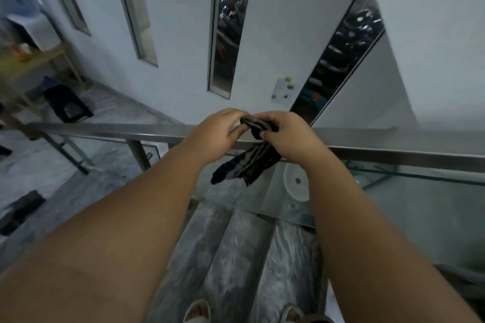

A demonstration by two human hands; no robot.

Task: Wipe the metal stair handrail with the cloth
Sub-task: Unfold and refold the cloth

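Observation:
A flat metal handrail (110, 130) runs across the view from left to right, just beyond my arms. A dark cloth with grey stripes (244, 168) hangs over it at the middle, its loose end dangling on the near side. My left hand (215, 134) pinches the cloth's upper edge from the left. My right hand (291, 136) grips the bunched top of the cloth from the right, resting on the rail. Both hands touch each other above the rail.
Glass panels (393, 178) sit under the rail on metal posts (137, 153). Marble steps (236, 257) lie below my feet. A white wall with narrow vertical windows (223, 34) stands ahead. A wooden table (34, 60) and dark boxes (67, 105) are lower left.

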